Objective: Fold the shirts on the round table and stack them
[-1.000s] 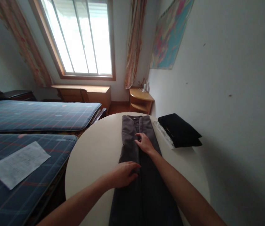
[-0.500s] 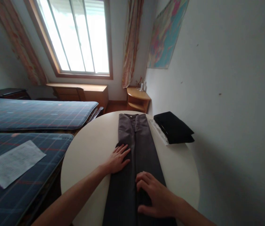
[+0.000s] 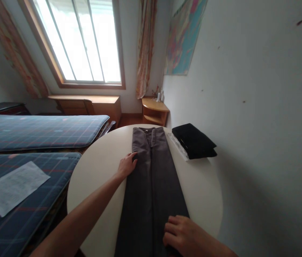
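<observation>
Dark grey trousers lie lengthwise on a round white table, waistband at the far end and legs running toward me. At their left edge, below the waist, is my left hand; its fingers are bent together on the fabric's edge, thumb close to them. Nearer to me, my right hand rests on the right leg with curled fingers closed on the cloth. Its thumb is hidden. The near ends of the legs run out of view.
A folded black cloth on clear plastic packaging lies at the table's right edge, beside the wall. To the left are two plaid mattresses, one bearing a white paper sheet. A desk and a corner shelf stand behind.
My left hand has gone from lying spread on the trousers to their left edge, with its fingers drawn together. My right hand has moved nearer to me and curled more. The view shifted slightly.
</observation>
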Demonstrator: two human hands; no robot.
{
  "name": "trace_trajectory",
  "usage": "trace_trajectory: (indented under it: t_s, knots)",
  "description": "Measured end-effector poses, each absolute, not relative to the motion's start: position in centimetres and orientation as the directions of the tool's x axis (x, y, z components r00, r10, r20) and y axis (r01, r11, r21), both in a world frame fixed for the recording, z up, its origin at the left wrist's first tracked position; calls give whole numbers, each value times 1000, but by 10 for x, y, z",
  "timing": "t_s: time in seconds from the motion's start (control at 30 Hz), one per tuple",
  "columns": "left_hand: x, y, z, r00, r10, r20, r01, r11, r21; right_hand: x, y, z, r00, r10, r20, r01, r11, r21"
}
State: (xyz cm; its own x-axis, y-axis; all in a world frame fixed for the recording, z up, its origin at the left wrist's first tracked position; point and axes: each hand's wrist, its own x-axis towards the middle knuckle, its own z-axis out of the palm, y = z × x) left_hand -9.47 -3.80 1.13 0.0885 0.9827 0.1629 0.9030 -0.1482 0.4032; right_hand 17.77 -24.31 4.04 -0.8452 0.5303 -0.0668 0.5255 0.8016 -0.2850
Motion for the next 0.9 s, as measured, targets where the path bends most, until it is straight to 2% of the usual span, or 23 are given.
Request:
trace_trajectory:
  t_s: [0.1,0.2,0.5,0.57,0.63,0.7,0.8,0.9]
  knots:
    - [-94,-28,9,94,984,154,899,-150,411,176,-246,42,-868,490,-84,496,844,-202]
    - [-95,-21,9,102,982,161,901,-160,404,178,-247,45,-856,505,-109,516,834,-194]
    - [-89,-28,14,103,973,208,931,-168,323,182,-244,57,-819,544,-181,570,741,-353]
    - [-85,-36,18,186,944,274,928,-260,266,182,-239,58,-820,544,-178,568,734,-373]
    - [-79,-45,23,348,884,313,880,-424,217,179,-232,58,-838,514,-184,541,734,-411]
    - [-73,-50,28,497,827,262,804,-552,220,175,-224,58,-860,471,-199,506,732,-456]
    - [-63,-49,33,568,813,132,778,-582,237,165,-211,57,-853,495,-166,513,733,-446]
    - [-56,-39,35,598,795,99,779,-606,163,155,-198,53,-856,516,-37,489,783,-384]
